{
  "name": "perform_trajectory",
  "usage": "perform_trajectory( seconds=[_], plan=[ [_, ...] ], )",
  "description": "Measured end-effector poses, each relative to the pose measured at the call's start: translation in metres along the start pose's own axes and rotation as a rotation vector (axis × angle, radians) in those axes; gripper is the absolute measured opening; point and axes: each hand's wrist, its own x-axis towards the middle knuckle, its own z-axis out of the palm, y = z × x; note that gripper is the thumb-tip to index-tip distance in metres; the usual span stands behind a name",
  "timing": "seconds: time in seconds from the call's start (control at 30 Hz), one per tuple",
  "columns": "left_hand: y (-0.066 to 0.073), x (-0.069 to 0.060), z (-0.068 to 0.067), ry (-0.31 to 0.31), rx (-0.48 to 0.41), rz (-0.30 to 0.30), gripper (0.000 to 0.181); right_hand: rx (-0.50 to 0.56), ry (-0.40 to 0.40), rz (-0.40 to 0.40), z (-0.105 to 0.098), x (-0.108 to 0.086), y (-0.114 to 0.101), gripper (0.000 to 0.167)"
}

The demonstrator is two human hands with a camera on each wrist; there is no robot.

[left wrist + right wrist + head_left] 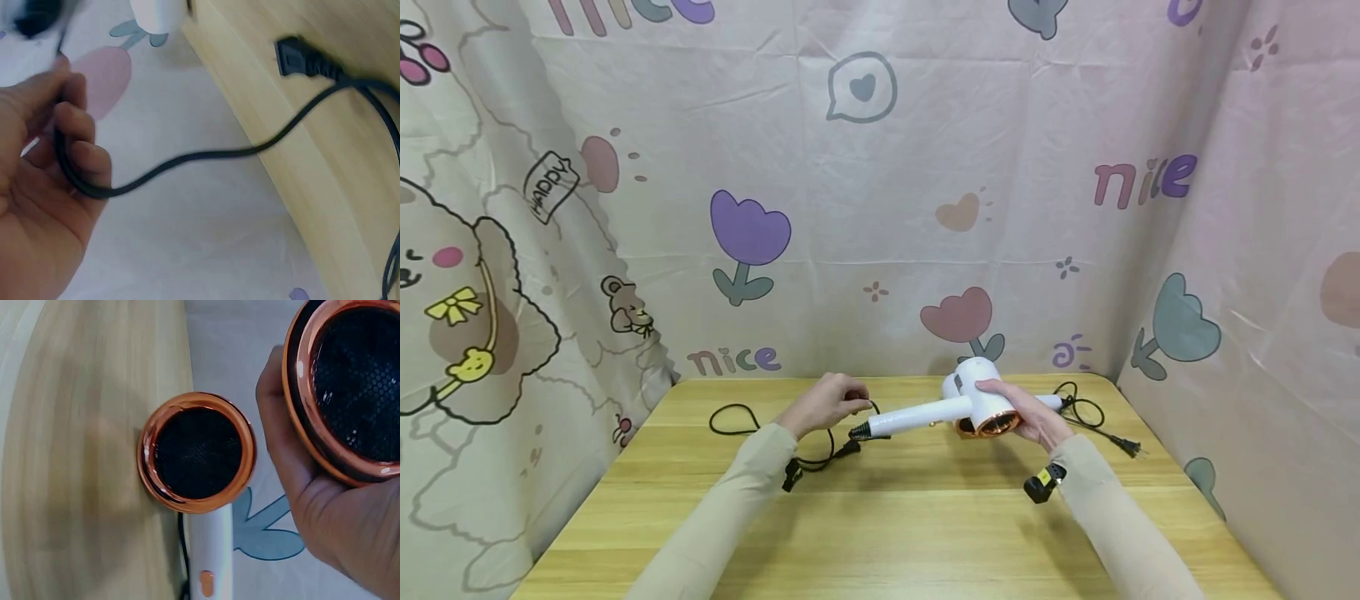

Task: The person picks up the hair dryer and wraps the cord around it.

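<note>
My right hand [1030, 417] grips a white hair dryer [917, 414] by its head, lifted over the table with its handle pointing left. Copper trim rings its dark mesh end [369, 381]. My left hand [827, 404], just past the handle's tip, holds the dryer's black cord [212, 154] in its curled fingers. The cord trails down to a black plug [294, 59] on the wood. Behind the held dryer lies a second white hair dryer [209, 550], copper-rimmed too, its handle toward the right. In the head view the held one partly hides it.
The wooden table [910, 533] ends at a printed cloth curtain [865, 208] at the back and sides. A loop of black cord [733, 432] lies at the left. At the right lie the second dryer's bundled cord [1086, 417] and its plug [1127, 447].
</note>
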Motion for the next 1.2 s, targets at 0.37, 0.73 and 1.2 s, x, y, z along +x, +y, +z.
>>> perform_trajectory(
  seconds=[0.37,0.73,1.2],
  plan=[
    [0.013,0.0,0.007,0.097,0.063,0.031,0.017,-0.048,0.219,-0.139,0.013,-0.001,0.0,0.07],
    [0.007,-0.002,0.022,0.238,-0.098,0.002,0.017,0.165,0.321,-0.128,0.017,0.003,0.006,0.073],
    [-0.008,0.003,0.036,0.265,-0.193,-0.014,0.019,0.442,0.14,-0.07,0.01,0.002,0.011,0.067]
  ],
)
